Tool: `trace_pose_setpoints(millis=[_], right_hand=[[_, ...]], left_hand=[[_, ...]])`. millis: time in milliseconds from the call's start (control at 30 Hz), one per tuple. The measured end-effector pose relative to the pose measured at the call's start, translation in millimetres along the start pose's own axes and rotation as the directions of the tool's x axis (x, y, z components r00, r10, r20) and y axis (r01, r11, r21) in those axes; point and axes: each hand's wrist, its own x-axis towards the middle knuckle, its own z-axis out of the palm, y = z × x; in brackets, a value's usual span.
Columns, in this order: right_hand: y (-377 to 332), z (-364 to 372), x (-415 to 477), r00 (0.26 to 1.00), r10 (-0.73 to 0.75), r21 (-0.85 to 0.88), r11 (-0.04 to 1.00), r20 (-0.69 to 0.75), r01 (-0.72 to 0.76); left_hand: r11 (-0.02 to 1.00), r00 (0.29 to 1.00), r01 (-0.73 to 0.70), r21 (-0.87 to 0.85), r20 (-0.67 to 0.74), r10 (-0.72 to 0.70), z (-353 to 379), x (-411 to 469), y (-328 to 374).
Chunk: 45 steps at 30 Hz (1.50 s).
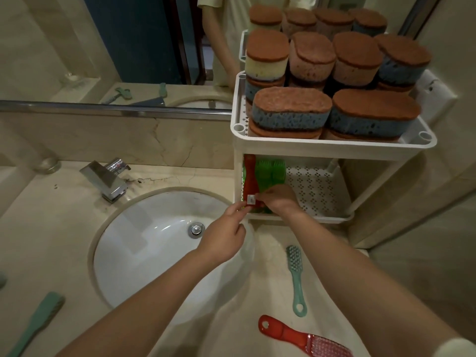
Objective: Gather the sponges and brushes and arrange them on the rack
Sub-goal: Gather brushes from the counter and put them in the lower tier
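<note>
Brush-stowing is the step in hand. The left grip [224,228] pinches the near end of a red brush [251,181] standing on edge on the lower shelf of the rack [334,145]. The right grip [279,199], fingers curled on the same end, steadies it against the green brushes [270,173]. Sponges [291,109] fill the top shelf. Next, probably: release, then fetch the teal brush [295,274] from the worktop [51,253].

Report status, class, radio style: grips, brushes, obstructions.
Left grip and right grip hold the red brush at the rack's lower shelf, beside green brushes. Teal brush, second red brush wait on counter. Nothing blocking.
</note>
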Motion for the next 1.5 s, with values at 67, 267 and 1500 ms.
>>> trace_pose_setpoints(millis=[67,267,1500], right_hand=[[-1.8,1.7,2.7,1.0,0.006,-0.063,0.998,0.019,-0.005],[-2.4,2.9,6.9,1.0,-0.005,-0.207,0.978,0.017,0.008],[197.4,4.2,-211.3,0.996,0.086,-0.475,0.877,0.006,-0.073]], left_hand=[[0.998,0.999,-0.03,0.061,0.02,0.028,-0.2,2.9,-0.1],[0.977,0.996,0.003,0.215,0.09,-0.023,5.8,13.5,-0.9],[0.996,0.889,0.054,-0.073,0.458,-0.015,127.4,-102.1,32.6]])
